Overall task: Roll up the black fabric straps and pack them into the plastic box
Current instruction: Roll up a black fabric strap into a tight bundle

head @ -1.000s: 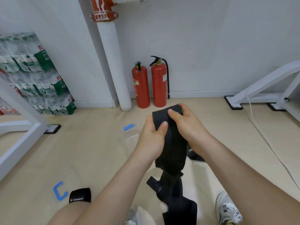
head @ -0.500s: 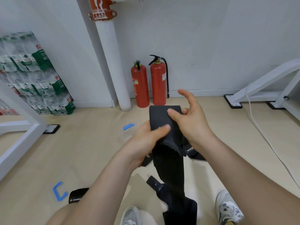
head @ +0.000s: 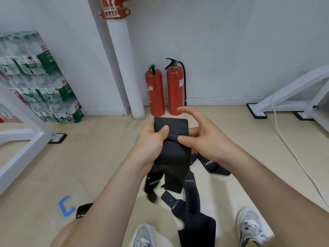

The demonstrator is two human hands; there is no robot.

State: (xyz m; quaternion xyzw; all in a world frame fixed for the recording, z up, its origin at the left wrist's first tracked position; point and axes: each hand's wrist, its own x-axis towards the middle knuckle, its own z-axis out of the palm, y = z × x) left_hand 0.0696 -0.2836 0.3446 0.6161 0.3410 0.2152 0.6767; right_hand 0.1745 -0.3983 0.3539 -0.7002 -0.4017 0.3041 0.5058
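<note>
Progress is slight: your left hand (head: 151,141) grips the strap (head: 171,155) held up before you, your right hand (head: 206,139) seems to pinch it, forefinger lifted; more straps (head: 194,211) lie loose on the floor (head: 53,166), unrolled and unpacked.

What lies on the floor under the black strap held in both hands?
Loose black straps lie on the floor. The held strap and the left forearm hide parts of them.

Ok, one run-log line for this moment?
phase: rolling | left hand: grips black strap | right hand: pinches same strap, index finger lifted | strap tail: hangs down | other straps: loose on floor
</note>
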